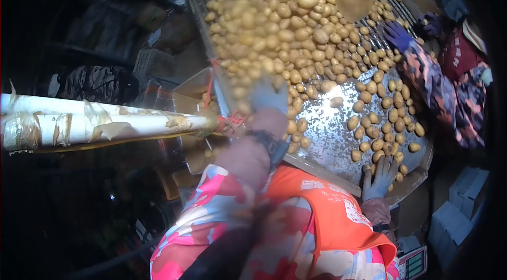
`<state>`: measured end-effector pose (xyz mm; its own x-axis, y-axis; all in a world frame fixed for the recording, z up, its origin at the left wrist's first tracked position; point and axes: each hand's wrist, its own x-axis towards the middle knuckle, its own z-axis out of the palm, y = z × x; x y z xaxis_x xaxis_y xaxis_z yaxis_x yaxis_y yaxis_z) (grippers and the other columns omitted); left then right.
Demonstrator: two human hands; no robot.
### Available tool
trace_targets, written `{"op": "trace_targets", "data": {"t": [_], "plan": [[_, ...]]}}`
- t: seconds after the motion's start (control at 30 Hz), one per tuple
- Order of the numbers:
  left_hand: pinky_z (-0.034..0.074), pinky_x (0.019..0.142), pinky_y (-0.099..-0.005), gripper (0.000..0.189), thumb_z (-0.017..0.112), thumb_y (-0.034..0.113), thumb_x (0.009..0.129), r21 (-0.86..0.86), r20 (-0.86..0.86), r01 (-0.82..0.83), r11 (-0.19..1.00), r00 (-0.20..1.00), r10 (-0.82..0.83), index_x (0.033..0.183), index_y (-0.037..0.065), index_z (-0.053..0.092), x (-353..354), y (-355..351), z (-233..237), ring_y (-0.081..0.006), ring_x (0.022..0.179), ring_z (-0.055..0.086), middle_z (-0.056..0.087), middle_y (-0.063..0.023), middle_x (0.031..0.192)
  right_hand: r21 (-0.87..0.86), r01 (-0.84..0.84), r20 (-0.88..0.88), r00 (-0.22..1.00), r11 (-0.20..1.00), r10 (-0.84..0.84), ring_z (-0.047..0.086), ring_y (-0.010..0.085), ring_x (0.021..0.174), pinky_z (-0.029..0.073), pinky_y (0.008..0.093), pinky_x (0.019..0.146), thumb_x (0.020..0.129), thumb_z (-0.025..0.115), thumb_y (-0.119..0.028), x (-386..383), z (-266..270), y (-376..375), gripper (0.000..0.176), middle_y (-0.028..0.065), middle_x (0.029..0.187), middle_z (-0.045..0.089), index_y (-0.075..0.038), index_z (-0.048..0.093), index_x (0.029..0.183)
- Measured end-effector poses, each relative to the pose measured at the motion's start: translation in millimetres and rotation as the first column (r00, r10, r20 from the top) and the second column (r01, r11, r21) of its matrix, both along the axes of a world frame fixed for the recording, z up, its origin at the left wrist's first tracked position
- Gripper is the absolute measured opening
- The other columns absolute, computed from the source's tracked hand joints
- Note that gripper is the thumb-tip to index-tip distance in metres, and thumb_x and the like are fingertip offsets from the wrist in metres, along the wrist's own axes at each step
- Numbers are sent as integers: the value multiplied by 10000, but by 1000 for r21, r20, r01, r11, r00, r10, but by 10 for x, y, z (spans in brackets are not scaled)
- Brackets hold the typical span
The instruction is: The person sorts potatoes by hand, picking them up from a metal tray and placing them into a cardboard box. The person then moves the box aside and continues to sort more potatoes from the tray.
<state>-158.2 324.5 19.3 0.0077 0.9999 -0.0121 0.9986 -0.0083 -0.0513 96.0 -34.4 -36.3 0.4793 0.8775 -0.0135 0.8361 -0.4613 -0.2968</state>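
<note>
Right grip [379, 181] splayed against loose potatoes [377, 145], left grip [270, 96] blurred beside heaped potatoes [301, 34], its hold unclear

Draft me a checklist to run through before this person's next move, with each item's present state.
1. Right hand open: ok; its fingers are spread at the potatoes by the near edge of the tray.
2. Left hand free of any load: cannot tell; it is blurred beside the pile.
3. Co-worker's nearer hand clear of both the person's hands: ok; it is well apart, at the far right.
4. Potatoes in a single layer throughout: not ok; they are heaped on the far side.
5. Bare metal on the tray between the person's hands: ok.
</note>
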Motion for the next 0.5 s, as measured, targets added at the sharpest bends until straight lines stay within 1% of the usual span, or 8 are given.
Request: {"op": "trace_targets", "data": {"t": [0.1,0.13,0.2,0.3,0.33,0.4,0.43,0.5], "plan": [[425,1064,-528,759,595,542,930,-183,318,12,983,947,47,1546,139,407,166,-73,56,-413,1205,573,550,-263,1347,105,-16,32,999,994,12,290,490,1459,212,597,1212,959,659,-324,2,-6,92,647,289,1549,374,39,462,1457],[431,1065,-506,727,597,528,940,-228,441,87,970,897,23,1527,132,432,245,-206,58,-399,1215,577,564,-258,1339,135,-25,57,998,990,18,289,494,1457,213,599,1212,955,666,-321,1,-2,93,651,290,1548,371,39,456,1456],[442,1068,-461,663,601,500,960,-272,673,259,927,740,-10,1488,118,483,504,-592,37,-373,1237,585,592,-247,1323,136,-34,49,998,990,27,291,504,1452,210,601,1212,960,661,-323,-27,56,124,667,303,1546,362,42,431,1470],[459,1073,-394,573,608,458,990,-223,921,529,819,390,-1,1431,96,559,818,-950,50,-333,1269,598,634,-232,1299,84,-114,75,991,990,108,280,521,1452,195,611,1213,977,635,-345,-22,60,30,694,324,1557,334,53,392,1490],[448,1089,-387,552,590,446,1007,-241,929,534,810,368,34,1424,86,564,877,-848,-30,-320,1279,594,629,-223,1320,66,-142,101,986,988,135,274,526,1454,188,616,1213,984,624,-356,54,56,46,703,331,1563,323,59,378,1497],[426,1121,-373,513,556,421,1041,-282,940,566,775,324,106,1410,65,573,1025,-613,-329,-292,1300,586,620,-204,1362,22,-80,12,997,997,79,263,539,1456,170,622,1216,996,594,-397,49,215,130,720,342,1568,314,70,377,1499],[407,1144,-361,486,513,368,1076,-211,952,494,844,299,63,1427,34,551,1030,-253,-264,-262,1331,560,604,-184,1398,1,-49,-44,998,999,49,257,546,1458,160,626,1217,1003,579,-418,35,252,163,730,347,1570,310,76,376,1500],[434,1102,-408,500,538,369,1051,-22,964,207,978,265,-35,1401,13,562,966,613,-123,-303,1282,576,616,-207,1352,-53,22,-19,1000,998,-23,242,555,1466,151,625,1220,997,561,-478,28,100,96,771,353,1567,318,75,386,1504]]}}
